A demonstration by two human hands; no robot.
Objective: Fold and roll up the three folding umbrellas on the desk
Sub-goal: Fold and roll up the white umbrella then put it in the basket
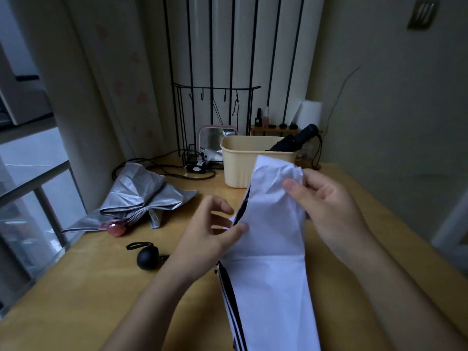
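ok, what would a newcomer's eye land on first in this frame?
The white umbrella with black edge stripes, front and centre: the left hand pinches its left edge and the right hand grips its crumpled top. Next, the silver umbrella lying loosely collapsed on the left of the desk. At the back, a black umbrella sticks out of the cream bin.
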